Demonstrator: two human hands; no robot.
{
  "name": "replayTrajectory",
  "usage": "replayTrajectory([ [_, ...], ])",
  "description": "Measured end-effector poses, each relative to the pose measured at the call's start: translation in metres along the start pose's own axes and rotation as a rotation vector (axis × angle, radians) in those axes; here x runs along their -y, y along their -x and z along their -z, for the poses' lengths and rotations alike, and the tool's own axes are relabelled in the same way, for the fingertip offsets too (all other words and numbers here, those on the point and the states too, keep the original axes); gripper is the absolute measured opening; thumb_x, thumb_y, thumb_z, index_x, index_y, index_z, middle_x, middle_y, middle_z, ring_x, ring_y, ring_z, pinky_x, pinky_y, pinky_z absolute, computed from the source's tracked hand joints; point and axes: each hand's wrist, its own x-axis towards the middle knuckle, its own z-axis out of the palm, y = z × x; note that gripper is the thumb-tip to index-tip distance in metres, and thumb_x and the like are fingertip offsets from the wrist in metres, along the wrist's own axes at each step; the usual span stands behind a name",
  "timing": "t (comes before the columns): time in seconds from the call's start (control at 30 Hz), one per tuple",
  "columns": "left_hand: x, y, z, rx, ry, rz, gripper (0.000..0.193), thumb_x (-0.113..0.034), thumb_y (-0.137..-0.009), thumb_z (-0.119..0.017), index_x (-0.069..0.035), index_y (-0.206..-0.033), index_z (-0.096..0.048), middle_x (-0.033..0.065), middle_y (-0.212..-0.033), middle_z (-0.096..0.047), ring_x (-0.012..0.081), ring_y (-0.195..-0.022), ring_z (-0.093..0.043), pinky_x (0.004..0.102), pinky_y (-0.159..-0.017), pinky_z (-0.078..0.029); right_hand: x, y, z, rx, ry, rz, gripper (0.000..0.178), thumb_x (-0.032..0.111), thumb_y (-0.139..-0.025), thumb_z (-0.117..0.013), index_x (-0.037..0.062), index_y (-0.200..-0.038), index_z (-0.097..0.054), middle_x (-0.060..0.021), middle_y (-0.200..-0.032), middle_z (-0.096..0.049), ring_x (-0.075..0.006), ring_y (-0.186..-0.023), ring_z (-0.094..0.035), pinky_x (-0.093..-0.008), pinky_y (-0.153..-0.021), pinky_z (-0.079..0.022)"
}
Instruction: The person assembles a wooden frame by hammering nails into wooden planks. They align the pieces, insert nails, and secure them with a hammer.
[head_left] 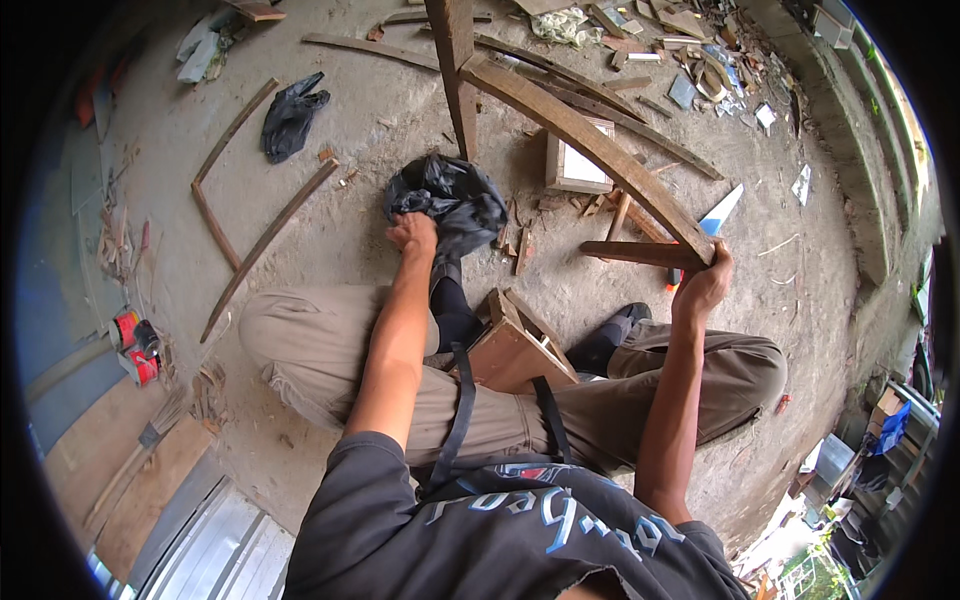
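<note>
My left hand [413,232] is closed at the left edge of a crumpled black plastic bag [455,200], which lies on the ground in front of my left foot. My right hand [708,285] grips the near corner of a brown wooden frame [590,135]. A curved rail of that frame runs up and left to a thick upright post [457,90], and a shorter leg [630,253] points left from the corner I hold. Partly behind the corner is a saw-like tool with a pale blade [722,212]; its red part is mostly covered.
Between my legs stands a small wooden box-like piece [510,355]. Beyond the bag sits a white-topped wooden box [585,160]. Curved wood strips [270,245] and another black bag [293,117] lie left. Scrap [690,60] litters the far right, beside concrete steps [830,130]. Red cans [135,345] stand left.
</note>
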Motion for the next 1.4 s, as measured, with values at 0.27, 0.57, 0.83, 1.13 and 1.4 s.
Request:
replayTrajectory([
  [0.27, 0.002, -0.022, -0.007, -0.166, -0.020, -0.382, 0.029, -0.033, -0.094, -0.058, -0.015, -0.115, -0.069, 0.0066, -0.123, -0.066, 0.0257, -0.113, -0.061, 0.0519, -0.101, -0.040, -0.027, -0.014, 0.017, -0.014, 0.406, 0.349, 0.028, 0.019, -0.103, -0.043, 0.0003, -0.106, -0.064, -0.0170, -0.115, -0.063, -0.0267, -0.105, -0.059, -0.0365, -0.095, -0.045],
  [0.57, -0.011, -0.072, -0.028, -0.089, 0.090, -0.137, 0.035, -0.024, -0.088, -0.055, -0.012, -0.120, -0.066, 0.0130, -0.124, -0.066, 0.0290, -0.116, -0.062, 0.0485, -0.097, -0.045, -0.013, -0.010, 0.015, -0.009, 0.924, 0.925, 0.034, -0.010, -0.085, -0.061, 0.0000, -0.118, -0.057, -0.0135, -0.108, -0.062, -0.0227, -0.094, -0.061, -0.0352, -0.083, -0.052],
  [0.83, 0.002, -0.089, -0.017, -0.046, 0.298, -0.147, 0.037, -0.019, -0.076, -0.070, -0.003, -0.109, -0.069, 0.0247, -0.113, -0.068, 0.0412, -0.106, -0.064, 0.0449, -0.093, -0.051, 0.018, 0.008, 0.002, 0.120, 0.631, 0.494, 0.014, 0.001, -0.090, -0.052, -0.0021, -0.103, -0.056, -0.0153, -0.098, -0.063, -0.0252, -0.090, -0.059, -0.0359, -0.086, -0.047],
  [1.13, -0.022, -0.088, 0.008, 0.095, 0.127, 0.016, 0.042, -0.023, -0.085, -0.061, -0.004, -0.122, -0.064, 0.0227, -0.126, -0.063, 0.0389, -0.118, -0.060, 0.0461, -0.103, -0.045, 0.030, 0.005, -0.011, 0.177, 0.033, 0.068, 0.035, 0.018, -0.095, -0.034, -0.0060, -0.081, -0.055, -0.0154, -0.086, -0.059, -0.0206, -0.081, -0.052, -0.0321, -0.081, -0.042],
  [1.4, -0.042, -0.042, 0.043, -0.069, 0.589, -0.001, 0.022, -0.022, -0.087, -0.068, -0.003, -0.099, -0.073, 0.0180, -0.100, -0.073, 0.0349, -0.098, -0.069, 0.0411, -0.088, -0.052, 0.019, -0.004, -0.004, 0.040, 0.506, 0.522, 0.032, 0.013, -0.102, -0.036, -0.0056, -0.090, -0.059, -0.0149, -0.084, -0.059, -0.0249, -0.073, -0.052, -0.0350, -0.067, -0.040],
])
